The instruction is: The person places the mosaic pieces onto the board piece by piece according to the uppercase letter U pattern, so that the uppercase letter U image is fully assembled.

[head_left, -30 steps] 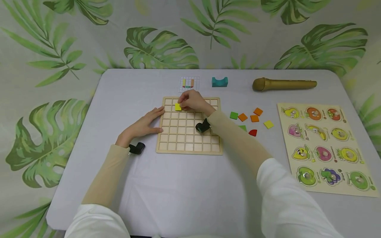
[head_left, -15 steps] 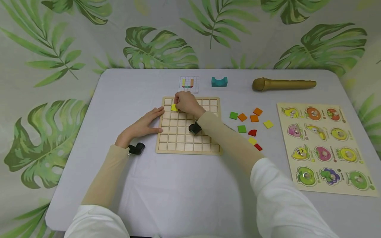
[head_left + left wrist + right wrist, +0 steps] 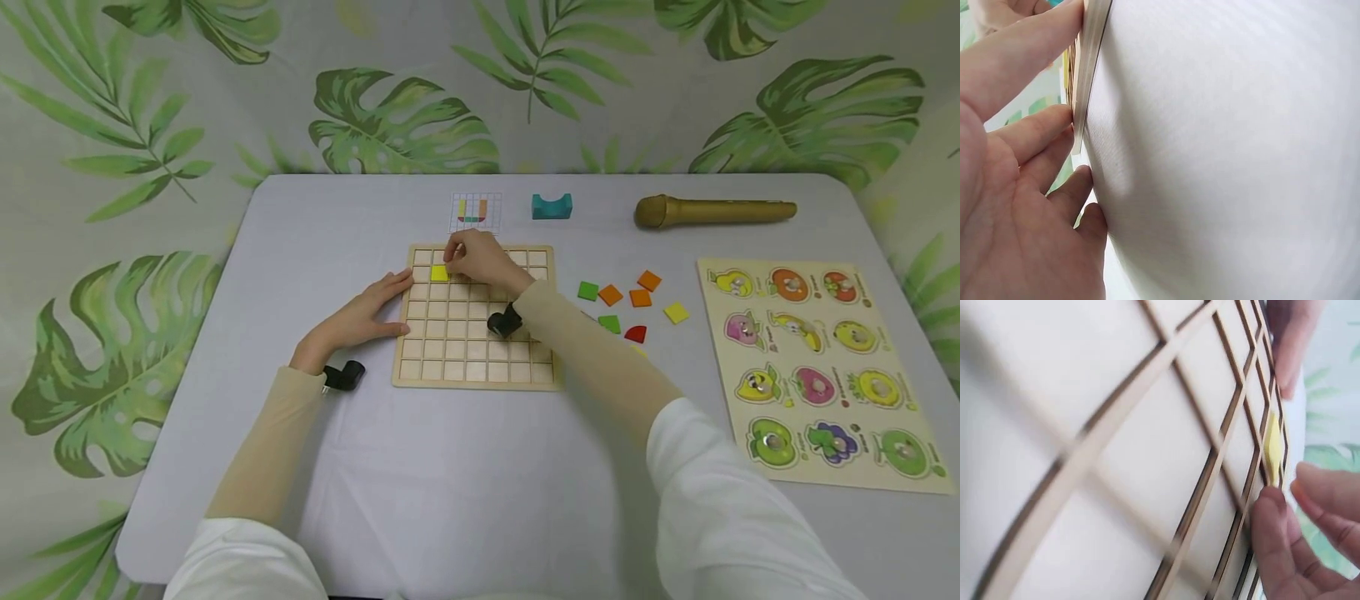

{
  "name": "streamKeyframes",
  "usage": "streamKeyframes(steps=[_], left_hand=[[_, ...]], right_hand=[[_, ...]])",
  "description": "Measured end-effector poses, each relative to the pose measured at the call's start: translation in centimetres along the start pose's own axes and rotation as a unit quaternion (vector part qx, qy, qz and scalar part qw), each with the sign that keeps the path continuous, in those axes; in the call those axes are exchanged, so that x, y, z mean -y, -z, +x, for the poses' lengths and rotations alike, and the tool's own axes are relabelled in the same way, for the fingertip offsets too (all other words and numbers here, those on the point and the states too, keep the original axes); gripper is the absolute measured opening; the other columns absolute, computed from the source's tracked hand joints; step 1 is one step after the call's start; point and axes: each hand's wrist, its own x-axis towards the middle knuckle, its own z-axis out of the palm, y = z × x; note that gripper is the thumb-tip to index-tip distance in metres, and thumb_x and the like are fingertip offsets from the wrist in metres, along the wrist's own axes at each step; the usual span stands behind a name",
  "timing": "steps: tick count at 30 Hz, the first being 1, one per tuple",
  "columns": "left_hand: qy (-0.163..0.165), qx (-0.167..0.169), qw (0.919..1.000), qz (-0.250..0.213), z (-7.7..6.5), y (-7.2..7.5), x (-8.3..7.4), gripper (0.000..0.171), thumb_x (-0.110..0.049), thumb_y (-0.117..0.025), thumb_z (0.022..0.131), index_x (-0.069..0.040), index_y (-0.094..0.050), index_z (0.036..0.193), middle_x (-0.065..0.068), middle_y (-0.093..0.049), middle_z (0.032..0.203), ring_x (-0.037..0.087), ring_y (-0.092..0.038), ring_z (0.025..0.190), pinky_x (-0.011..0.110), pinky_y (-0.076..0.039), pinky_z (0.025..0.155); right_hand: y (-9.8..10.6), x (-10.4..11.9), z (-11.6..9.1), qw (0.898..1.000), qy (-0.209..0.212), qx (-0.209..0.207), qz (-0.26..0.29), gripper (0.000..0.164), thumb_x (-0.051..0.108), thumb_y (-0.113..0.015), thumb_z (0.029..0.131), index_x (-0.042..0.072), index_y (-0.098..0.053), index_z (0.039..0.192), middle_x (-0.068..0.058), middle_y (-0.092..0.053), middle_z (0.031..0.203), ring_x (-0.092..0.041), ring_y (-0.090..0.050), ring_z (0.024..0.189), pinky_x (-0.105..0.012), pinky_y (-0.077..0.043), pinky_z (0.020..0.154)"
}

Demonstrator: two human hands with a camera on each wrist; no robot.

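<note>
A yellow square tile (image 3: 439, 273) lies in a cell near the far left corner of the wooden grid board (image 3: 480, 386). My right hand (image 3: 483, 257) hovers over the board just right of the tile. In the right wrist view, the thumb and fingers of that hand (image 3: 1297, 544) are slightly apart, with the thumb close to the tile (image 3: 1272, 447); whether they touch is unclear. My left hand (image 3: 356, 317) rests along the board's left side, fingers extended. Its thumb and fingertips meet the board's edge (image 3: 1090, 62) in the left wrist view.
Several loose tiles, including an orange tile (image 3: 649, 281), a green tile (image 3: 588, 291) and a red quarter-round piece (image 3: 636, 334), lie right of the board. Behind it are a pattern card (image 3: 491, 218) and a teal block (image 3: 551, 207). A gold microphone (image 3: 712, 212) and fruit puzzle (image 3: 783, 408) sit farther right.
My right hand carried the yellow tile left and set it into a cell. The hand has since drawn slightly right, off the tile. My left hand stayed against the board.
</note>
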Motion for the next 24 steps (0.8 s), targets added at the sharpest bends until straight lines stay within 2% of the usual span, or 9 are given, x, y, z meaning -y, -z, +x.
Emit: streamKeyframes(steps=[5, 9, 12, 19, 24], left_hand=[[0.003, -0.001, 1.0, 0.0, 0.0, 0.0, -0.1, 0.081, -0.023, -0.069, 0.09, -0.003, -0.022, 0.152, 0.006, -0.009, 0.16, 0.028, 0.002, 0.145, 0.05, -0.006, 0.114], [0.001, 0.0, 1.0, 0.001, 0.1, -0.1, 0.1, 0.081, -0.023, -0.07, 0.089, -0.004, -0.022, 0.152, 0.005, -0.009, 0.16, 0.028, 0.003, 0.145, 0.05, -0.005, 0.114], [0.001, 0.001, 1.0, 0.0, 0.1, -0.1, 0.2, 0.081, -0.024, -0.069, 0.09, -0.004, -0.022, 0.152, 0.004, -0.008, 0.16, 0.027, 0.003, 0.145, 0.05, -0.005, 0.114], [-0.004, 0.0, 1.0, -0.005, 0.0, -0.1, 0.2, 0.081, -0.024, -0.069, 0.09, -0.004, -0.022, 0.152, 0.005, -0.008, 0.16, 0.027, 0.003, 0.145, 0.051, -0.005, 0.114], [-0.004, 0.0, 1.0, -0.004, 0.1, -0.2, 0.3, 0.081, -0.025, -0.069, 0.09, -0.005, -0.022, 0.152, 0.004, -0.009, 0.16, 0.027, 0.003, 0.145, 0.05, -0.005, 0.114]], right_hand=[[2.2, -1.7, -1.4, 0.998, -0.005, -0.001, 0.061, 0.011, 0.008, -0.062, 0.092, 0.001, -0.065, 0.099, -0.011, -0.062, 0.091, -0.023, -0.06, 0.078, -0.029, -0.05, 0.07], [4.5, -3.2, -3.0, 0.997, -0.009, -0.01, 0.079, 0.015, 0.009, -0.064, 0.092, -0.002, -0.066, 0.101, -0.011, -0.062, 0.096, -0.024, -0.056, 0.086, -0.031, -0.045, 0.075], [6.3, -4.5, -4.2, 0.995, -0.017, -0.012, 0.102, 0.017, 0.008, -0.065, 0.091, -0.003, -0.065, 0.103, -0.012, -0.061, 0.097, -0.025, -0.057, 0.086, -0.033, -0.048, 0.078], [10.3, -8.0, -8.3, 0.989, -0.031, 0.003, 0.146, 0.027, 0.012, -0.063, 0.093, -0.009, -0.06, 0.11, -0.017, -0.061, 0.102, -0.03, -0.06, 0.091, -0.035, -0.053, 0.082], [12.9, -11.1, -11.7, 0.987, -0.058, -0.002, 0.147, 0.031, 0.02, -0.064, 0.094, -0.005, -0.06, 0.113, -0.017, -0.061, 0.103, -0.033, -0.06, 0.093, -0.034, -0.052, 0.082]])
